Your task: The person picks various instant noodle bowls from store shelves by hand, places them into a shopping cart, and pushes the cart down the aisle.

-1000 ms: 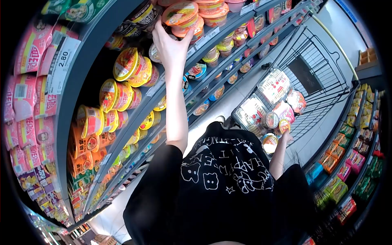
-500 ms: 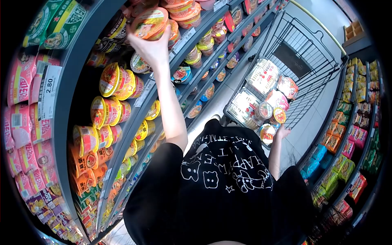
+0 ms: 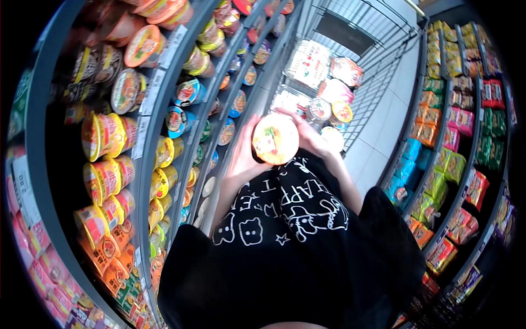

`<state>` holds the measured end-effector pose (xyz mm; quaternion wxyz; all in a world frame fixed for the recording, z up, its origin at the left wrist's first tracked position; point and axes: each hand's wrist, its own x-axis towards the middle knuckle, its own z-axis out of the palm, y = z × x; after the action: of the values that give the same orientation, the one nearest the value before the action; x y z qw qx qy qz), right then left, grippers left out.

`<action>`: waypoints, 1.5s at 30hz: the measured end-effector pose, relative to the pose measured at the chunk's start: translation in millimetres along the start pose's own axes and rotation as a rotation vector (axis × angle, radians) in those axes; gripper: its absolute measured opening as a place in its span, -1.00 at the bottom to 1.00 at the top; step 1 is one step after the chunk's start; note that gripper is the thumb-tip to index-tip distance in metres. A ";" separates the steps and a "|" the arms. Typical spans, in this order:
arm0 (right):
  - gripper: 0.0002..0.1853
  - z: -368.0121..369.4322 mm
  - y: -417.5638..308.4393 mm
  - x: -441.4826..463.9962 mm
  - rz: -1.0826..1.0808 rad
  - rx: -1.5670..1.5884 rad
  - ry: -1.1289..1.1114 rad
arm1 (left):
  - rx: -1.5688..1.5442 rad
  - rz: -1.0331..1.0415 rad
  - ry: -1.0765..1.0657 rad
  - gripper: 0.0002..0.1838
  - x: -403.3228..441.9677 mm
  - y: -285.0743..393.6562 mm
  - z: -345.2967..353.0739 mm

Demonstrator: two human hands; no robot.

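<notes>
In front of my chest I hold a round instant noodle bowl (image 3: 275, 139), its lid facing up and washed out by bright light. My left hand (image 3: 243, 153) is closed around its left side. At the right and far side, my right hand (image 3: 310, 137) grips it too, with some fingers hidden behind the bowl. Just beyond my hands stands a wire shopping cart (image 3: 378, 82). Inside it lie a white pack with red marks (image 3: 308, 63), a pink pack (image 3: 335, 90), a yellow-rimmed cup (image 3: 342, 112) and several other packaged foods.
On the left, shelves hold rows of instant noodle tubs, among them yellow tubs (image 3: 104, 134) and orange-lidded bowls (image 3: 143, 46). Dark shelf edges with price tags (image 3: 141, 129) run close beside my left arm. To the right, another shelf carries bagged noodles (image 3: 433, 131). Pale floor tiles (image 3: 378, 134) lie between.
My left hand has brought the noodle bowl from the upper left shelf down to my chest. My right hand has left the cart's side and joined it on the bowl. The view has shifted right.
</notes>
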<state>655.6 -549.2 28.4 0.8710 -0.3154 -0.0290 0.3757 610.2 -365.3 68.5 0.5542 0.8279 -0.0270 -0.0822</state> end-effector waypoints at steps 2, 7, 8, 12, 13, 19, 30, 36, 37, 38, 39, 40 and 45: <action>-0.30 5.7 0.0 -2.3 0.195 -0.282 0.085 | 0.058 -0.044 -0.088 0.05 -2.4 14.8 -6.1; -0.31 -7.3 -1.4 9.9 0.170 -0.415 0.094 | 0.091 -0.033 -0.111 -0.04 6.3 17.2 -5.1; -0.25 -15.4 -0.7 9.5 0.169 -0.509 0.231 | 0.132 -0.006 -0.090 -0.06 6.8 14.0 -2.9; -0.25 -77.9 0.6 11.2 -0.003 -1.003 0.511 | 0.208 0.032 -0.037 -0.19 7.5 4.5 -12.1; -0.27 -85.4 -4.8 11.1 -0.064 -1.136 0.512 | 0.224 0.038 -0.038 -0.21 7.8 0.8 -15.6; -0.43 -170.8 23.3 36.8 0.196 -1.679 0.082 | 0.225 0.049 -0.035 -0.33 11.9 -1.4 -19.7; -0.76 -213.3 116.0 56.8 0.357 -2.421 -0.901 | 0.192 -0.046 -0.036 -0.39 3.1 6.6 -25.2; -0.81 -174.0 101.0 35.0 0.414 -2.424 -0.523 | 0.247 -0.031 0.021 -0.41 -5.4 1.3 -35.1; -0.82 -181.8 109.1 33.4 0.265 -2.516 -0.508 | 0.269 -0.023 0.031 -0.43 -4.3 2.5 -36.4; -0.83 -206.3 128.1 30.1 0.114 -2.600 -0.487 | 0.230 -0.041 0.046 -0.46 -2.5 5.0 -37.7; -0.83 -236.3 150.3 26.2 0.281 -2.535 -0.553 | 0.199 -0.037 0.071 -0.46 0.5 4.3 -39.6; -0.70 -249.0 164.4 27.2 0.390 -2.425 -0.413 | 0.165 -0.031 0.093 -0.47 3.8 3.8 -42.3; -0.71 -240.0 158.0 23.0 0.212 -2.307 -0.393 | 0.443 0.161 0.460 -0.50 43.5 26.9 -87.3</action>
<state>640.6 -578.4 -258.0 0.0146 -0.8550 -0.4596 0.2400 668.7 -301.9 121.3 0.3571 0.9203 0.0165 0.1589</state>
